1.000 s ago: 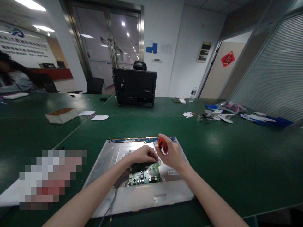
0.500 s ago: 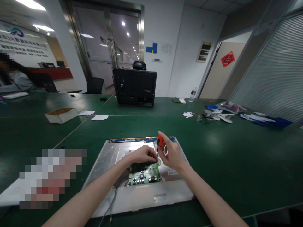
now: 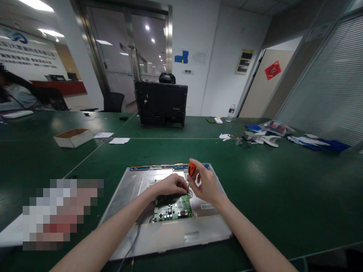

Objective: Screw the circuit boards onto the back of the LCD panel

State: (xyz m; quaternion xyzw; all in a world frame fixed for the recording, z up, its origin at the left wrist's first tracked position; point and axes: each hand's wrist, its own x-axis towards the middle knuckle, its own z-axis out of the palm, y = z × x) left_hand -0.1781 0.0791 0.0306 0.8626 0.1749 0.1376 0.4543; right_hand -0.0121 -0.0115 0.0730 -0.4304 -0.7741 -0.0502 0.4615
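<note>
Green table (image 3: 283, 189), right hand (image 3: 207, 185) grip pinching orange screwdriver (image 3: 192, 169), left hand (image 3: 170, 186) fingertips pressed together at its tip over circuit board (image 3: 173, 210)

I see a small screwdriver (image 3: 192, 170) with an orange and black handle, a little below the middle of the frame. It stands almost upright, and its thin metal shaft points down to the upper right corner of a green circuit board (image 3: 173, 209). The board is small and rectangular, with dark connectors and silver parts on it. It lies flat on the grey metal back of a display panel (image 3: 170, 238), in the lower middle of the frame. The panel lies flat on the green table, with a blue strip along its far edge.
</note>
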